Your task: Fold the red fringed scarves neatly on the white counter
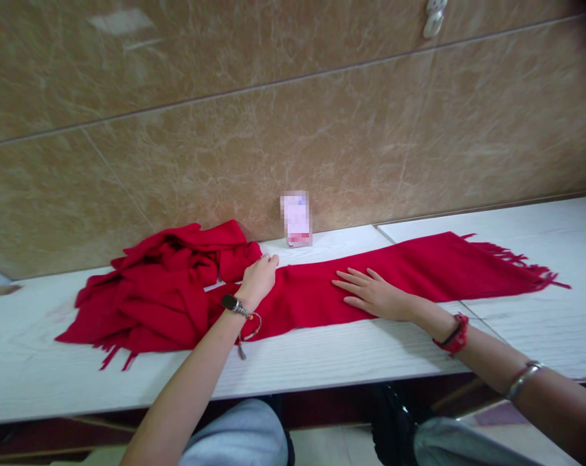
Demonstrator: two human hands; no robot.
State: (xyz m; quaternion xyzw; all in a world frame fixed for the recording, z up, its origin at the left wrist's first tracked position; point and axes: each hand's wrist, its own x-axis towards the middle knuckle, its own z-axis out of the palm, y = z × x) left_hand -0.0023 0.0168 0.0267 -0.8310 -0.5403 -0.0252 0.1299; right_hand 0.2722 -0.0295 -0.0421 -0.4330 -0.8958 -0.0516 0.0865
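Note:
A red fringed scarf (312, 294) lies along the white bench-like surface. Its right part is spread flat, with the fringe at the far right end, while the left part is heaped in loose folds. My left hand (260, 279) is closed on the scarf's upper edge, where the flat stretch meets the heap. My right hand (378, 296) rests palm down on the flat stretch, fingers spread. Some fringe strands stick out below the heap at the lower left.
A small pale pink card or box (297, 220), blurred out, leans upright against the brown tiled wall (225, 162). High on the wall hangs a small white figure (434, 18). The white surface (370, 353) ends at a front edge above my knees.

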